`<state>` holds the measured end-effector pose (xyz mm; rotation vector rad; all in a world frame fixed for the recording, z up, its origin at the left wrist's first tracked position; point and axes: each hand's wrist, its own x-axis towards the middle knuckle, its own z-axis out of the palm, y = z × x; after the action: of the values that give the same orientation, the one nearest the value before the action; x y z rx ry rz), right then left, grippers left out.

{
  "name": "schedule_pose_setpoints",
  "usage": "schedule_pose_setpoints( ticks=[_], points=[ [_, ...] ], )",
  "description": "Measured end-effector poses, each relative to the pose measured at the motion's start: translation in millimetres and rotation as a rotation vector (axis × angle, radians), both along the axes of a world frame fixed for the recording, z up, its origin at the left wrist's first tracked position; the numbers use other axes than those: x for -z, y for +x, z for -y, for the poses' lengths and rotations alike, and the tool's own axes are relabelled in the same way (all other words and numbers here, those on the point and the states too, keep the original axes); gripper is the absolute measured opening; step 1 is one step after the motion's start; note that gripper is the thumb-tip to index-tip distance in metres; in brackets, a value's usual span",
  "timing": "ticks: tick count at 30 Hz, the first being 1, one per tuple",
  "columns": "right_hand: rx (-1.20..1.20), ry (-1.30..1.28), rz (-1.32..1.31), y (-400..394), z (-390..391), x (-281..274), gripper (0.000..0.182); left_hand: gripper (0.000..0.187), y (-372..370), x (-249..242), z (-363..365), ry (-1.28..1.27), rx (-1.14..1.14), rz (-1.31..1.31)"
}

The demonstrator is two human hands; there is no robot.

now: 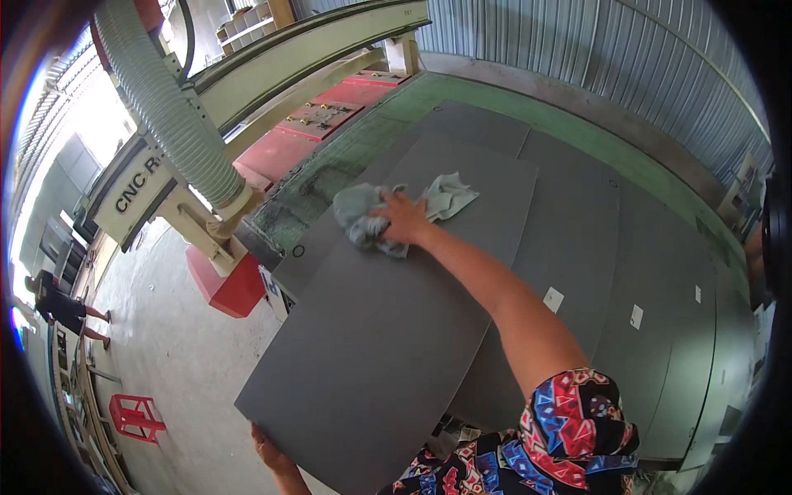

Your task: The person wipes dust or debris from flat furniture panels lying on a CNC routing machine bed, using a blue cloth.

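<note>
A loose dark grey panel (371, 330) lies at an angle over other grey boards, its near corner jutting out toward me. My right hand (402, 219) presses a crumpled light grey-green cloth (356, 213) onto the panel's far part, fingers curled over the fabric. A loose end of cloth (450, 196) spreads out to the right of the wrist. At the panel's near left edge, my left hand (268, 452) grips the side, its fingers partly hidden by the board.
Grey boards (569, 223) with small white labels (637, 317) cover the green machine bed (495, 115). A CNC gantry (305, 54) with a ribbed hose (165, 91) stands left. Beyond are a red stool (136, 417) and another person (62, 301).
</note>
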<state>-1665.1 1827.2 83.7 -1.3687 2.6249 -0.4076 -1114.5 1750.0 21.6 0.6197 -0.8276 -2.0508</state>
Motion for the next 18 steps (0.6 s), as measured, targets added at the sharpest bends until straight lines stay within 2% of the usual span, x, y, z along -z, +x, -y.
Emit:
schedule_pose_setpoints(
  ticks=[2, 4, 9, 12, 15, 18],
  points=[
    [0.139, 0.043, 0.015, -35, 9, -6, 0.069, 0.044, 25, 28, 8, -0.076, -0.093, 0.148],
    [0.285, 0.116, 0.027, -65, 10, -18, 0.070, 0.044, 22, 35, 15, -0.237, -0.130, 0.326],
    [0.574, 0.186, 0.072, -125, -19, -27, 0.075, 0.057, 26, -2, -6, -0.839, -0.032, 0.890],
    [0.705, 0.244, 0.005, -149, -47, -23, 0.077, 0.050, -2, -24, -19, -0.351, -0.217, 0.708],
    [0.829, 0.248, -0.006, -159, -87, -24, 0.078, 0.047, -1, -21, -17, -0.294, -0.273, 0.695],
    [0.897, 0.211, 0.032, -162, -129, -19, 0.077, 0.049, 22, -4, -1, -0.916, -0.034, 0.996]
  ],
)
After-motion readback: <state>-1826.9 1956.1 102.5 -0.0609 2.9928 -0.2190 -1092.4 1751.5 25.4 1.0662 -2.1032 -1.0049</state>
